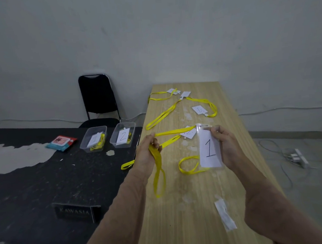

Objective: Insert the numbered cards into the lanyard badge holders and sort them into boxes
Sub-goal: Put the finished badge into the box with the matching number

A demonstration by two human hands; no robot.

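Observation:
My right hand (227, 145) holds a clear badge holder (209, 147) upright above the wooden table (190, 205); a white card marked 1 sits inside it. My left hand (149, 151) grips that holder's yellow lanyard (159, 171), which hangs in a loop below my fist. Another card marked 2 (188, 133) lies on the table behind the holder. Two clear boxes stand on the black table to the left: the left box (93, 139) holds a card and lanyard, the right box (122, 135) holds a card marked 2.
More yellow lanyards with holders and cards (199, 109) lie at the table's far end. A small plastic bag (224, 213) lies near the front right. A wipes packet (61, 143), a black sign (77, 213) and a black chair (98, 99) are to the left.

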